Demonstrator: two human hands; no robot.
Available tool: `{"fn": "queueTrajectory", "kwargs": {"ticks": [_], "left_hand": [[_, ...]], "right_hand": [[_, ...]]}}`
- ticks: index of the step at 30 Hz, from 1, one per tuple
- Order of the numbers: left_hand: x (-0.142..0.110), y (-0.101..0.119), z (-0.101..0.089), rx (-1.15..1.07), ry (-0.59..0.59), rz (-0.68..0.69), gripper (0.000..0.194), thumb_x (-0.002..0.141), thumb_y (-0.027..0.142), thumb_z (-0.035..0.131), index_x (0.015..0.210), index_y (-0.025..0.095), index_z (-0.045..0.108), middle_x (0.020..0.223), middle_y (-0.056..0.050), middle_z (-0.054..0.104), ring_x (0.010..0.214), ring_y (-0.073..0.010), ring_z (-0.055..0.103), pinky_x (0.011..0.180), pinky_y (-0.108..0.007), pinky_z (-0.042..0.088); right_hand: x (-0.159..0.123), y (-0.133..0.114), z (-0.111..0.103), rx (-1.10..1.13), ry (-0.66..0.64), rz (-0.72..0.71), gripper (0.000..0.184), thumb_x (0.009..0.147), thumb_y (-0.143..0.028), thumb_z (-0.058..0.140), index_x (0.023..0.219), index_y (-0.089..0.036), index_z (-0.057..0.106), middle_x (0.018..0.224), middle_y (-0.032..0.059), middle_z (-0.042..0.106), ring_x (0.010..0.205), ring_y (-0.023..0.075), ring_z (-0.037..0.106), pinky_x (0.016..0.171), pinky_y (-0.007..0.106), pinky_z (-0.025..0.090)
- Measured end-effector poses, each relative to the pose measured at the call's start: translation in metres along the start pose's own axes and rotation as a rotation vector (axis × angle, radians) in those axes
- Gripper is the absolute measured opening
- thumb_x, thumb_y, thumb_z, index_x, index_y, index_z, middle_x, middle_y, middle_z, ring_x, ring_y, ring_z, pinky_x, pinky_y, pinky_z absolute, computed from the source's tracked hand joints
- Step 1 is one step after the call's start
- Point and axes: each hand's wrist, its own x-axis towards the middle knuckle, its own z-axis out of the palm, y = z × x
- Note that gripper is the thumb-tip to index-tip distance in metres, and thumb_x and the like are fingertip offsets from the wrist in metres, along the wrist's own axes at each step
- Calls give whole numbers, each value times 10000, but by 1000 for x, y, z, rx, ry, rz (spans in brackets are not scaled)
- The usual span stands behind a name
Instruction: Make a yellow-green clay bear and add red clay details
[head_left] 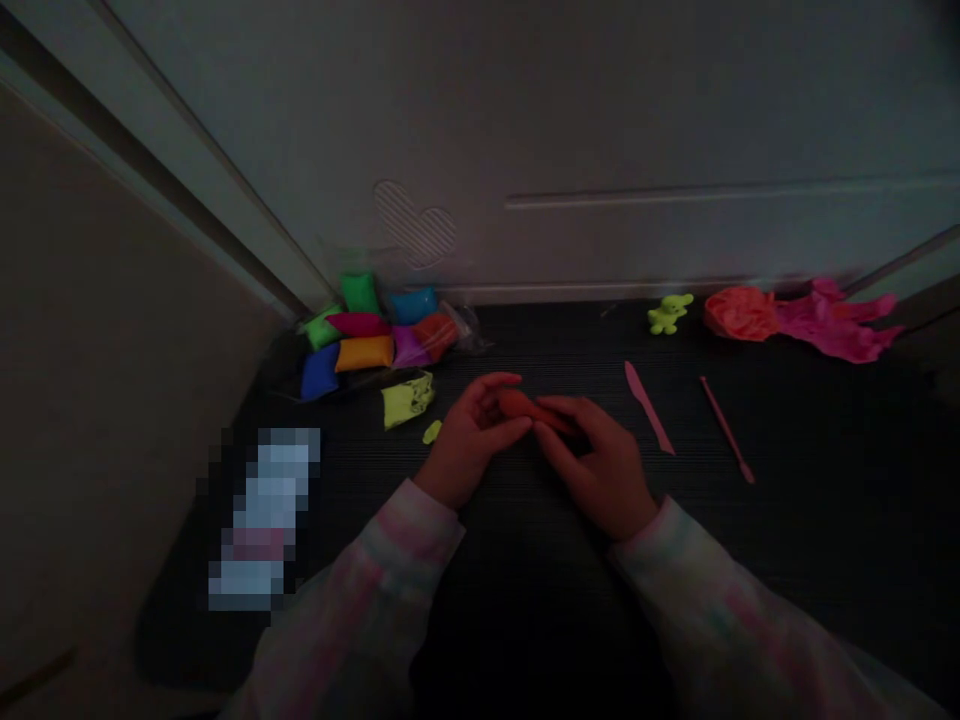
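In front of me, both hands hold an orange-red piece of modelling clay (pixel 516 403), rounded at its left end and tapering to the right. My left hand (pixel 474 437) is curled about the rounded end, with the forefinger over it and the thumb below. At the narrow end, my right hand (pixel 598 458) pinches the clay between thumb and fingers. A small yellow-green clay lump (pixel 432 432) lies just left of my left hand. To the right of my right hand rests a pink plastic clay knife (pixel 648 407).
Coloured clay packets (pixel 364 352) lie back left, near an opened yellow-green packet (pixel 406 400). A blurred-out bright phone-like rectangle (pixel 264 520) is at left. A yellow-green bear figure (pixel 669 314), crumpled orange and pink pieces (pixel 806 318) and a pink stick tool (pixel 726 430) lie right. A pale panel (pixel 637 130) stands behind.
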Motion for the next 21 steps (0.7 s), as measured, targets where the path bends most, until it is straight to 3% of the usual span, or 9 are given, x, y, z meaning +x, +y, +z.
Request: {"fn": "queueTrajectory", "kwargs": {"ticks": [10, 15, 21], "left_hand": [[1, -1, 2, 3, -72, 37, 474, 598, 75, 622, 1027, 213, 474, 844, 20, 588, 779, -90, 556, 789, -263, 394], [2, -2, 1, 2, -19, 73, 428, 602, 81, 613, 995, 199, 491, 773, 35, 575, 729, -70, 542, 759, -244, 396], [2, -1, -2, 129, -79, 85, 403, 624, 89, 594, 997, 199, 488, 774, 35, 530, 708, -55, 531, 709, -206, 394]], "right_hand": [[-2, 2, 2, -5, 43, -4, 149, 724, -220, 534, 872, -204, 532, 824, 20, 616, 766, 141, 573, 693, 289, 466], [-1, 0, 1, 12, 37, 14, 161, 719, -202, 527, 879, -190, 533, 825, 20, 617, 764, 139, 574, 697, 290, 458], [0, -1, 0, 39, 12, 19, 143, 719, -211, 518, 853, -170, 547, 792, 26, 602, 733, 133, 563, 676, 278, 447]]}}
